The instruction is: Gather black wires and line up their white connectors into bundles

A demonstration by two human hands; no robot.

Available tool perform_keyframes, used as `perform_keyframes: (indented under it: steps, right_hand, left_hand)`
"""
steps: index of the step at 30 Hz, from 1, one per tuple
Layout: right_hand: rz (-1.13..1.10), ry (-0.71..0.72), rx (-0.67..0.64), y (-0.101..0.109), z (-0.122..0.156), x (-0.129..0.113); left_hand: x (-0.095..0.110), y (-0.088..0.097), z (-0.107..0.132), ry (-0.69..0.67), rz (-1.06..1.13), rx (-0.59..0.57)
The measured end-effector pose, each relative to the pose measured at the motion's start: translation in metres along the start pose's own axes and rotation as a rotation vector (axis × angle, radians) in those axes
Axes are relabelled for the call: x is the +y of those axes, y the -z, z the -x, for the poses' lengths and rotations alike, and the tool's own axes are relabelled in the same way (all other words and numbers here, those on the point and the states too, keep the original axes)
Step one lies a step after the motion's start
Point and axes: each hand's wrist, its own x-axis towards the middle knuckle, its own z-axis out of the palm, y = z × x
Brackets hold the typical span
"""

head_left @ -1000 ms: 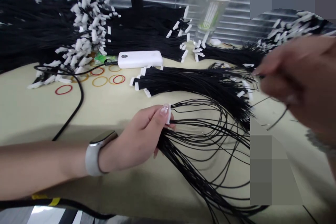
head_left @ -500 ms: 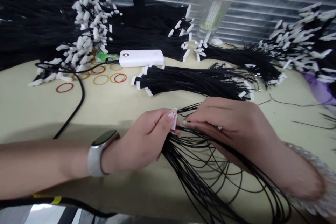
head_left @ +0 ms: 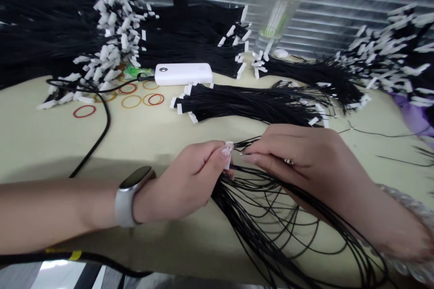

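My left hand (head_left: 191, 180) is closed, its thumb pressing on a small white connector (head_left: 228, 162). Thin black wires (head_left: 251, 230) run from that hand and from the connector, spreading down and to the right in loose loops. Just right of the connector, my right hand (head_left: 305, 162) is pinched, thumb and forefinger together on one of the black wires. Several more strands pass beneath my right palm. The tip of the pinched wire is too small to make out. My left fingers hide the connector's back side.
Behind my hands lies a bundle of black wires with white connectors (head_left: 244, 101). A white power bank (head_left: 183, 74) with a black cable (head_left: 101, 131) sits near scattered rubber bands (head_left: 131, 101). A clear bottle (head_left: 280, 13) stands at the back. More wire bundles (head_left: 190, 31) line the far edge.
Both hands have shifted slightly to the right together with the connector and wires. The right fingertips stay close beside the connector. Both grips look the same.
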Motion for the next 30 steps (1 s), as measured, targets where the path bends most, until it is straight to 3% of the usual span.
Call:
perform_keyframes:
  steps: [4, 8, 14, 19, 30]
  right_hand:
    - [-0.073, -0.01, -0.056, 0.005, 0.006, -0.004]
    - [-0.116, -0.004, -0.005, 0.007, 0.006, -0.009]
    - [-0.178, -0.24, 0.026, 0.002, 0.001, -0.009]
    - [-0.273, -0.332, -0.008, -0.001, -0.005, -0.008]
    - [-0.38, -0.338, -0.062, -0.001, -0.006, -0.008]
  left_hand:
    - [-0.004, 0.0, -0.002, 0.0, 0.023, 0.014]
    - [-0.004, 0.0, -0.001, -0.003, 0.028, 0.006]
    - [0.001, 0.002, 0.003, -0.01, 0.01, -0.054]
    - [0.001, 0.002, 0.003, -0.035, -0.013, -0.081]
    - [0.001, 0.003, 0.003, -0.073, -0.073, -0.091]
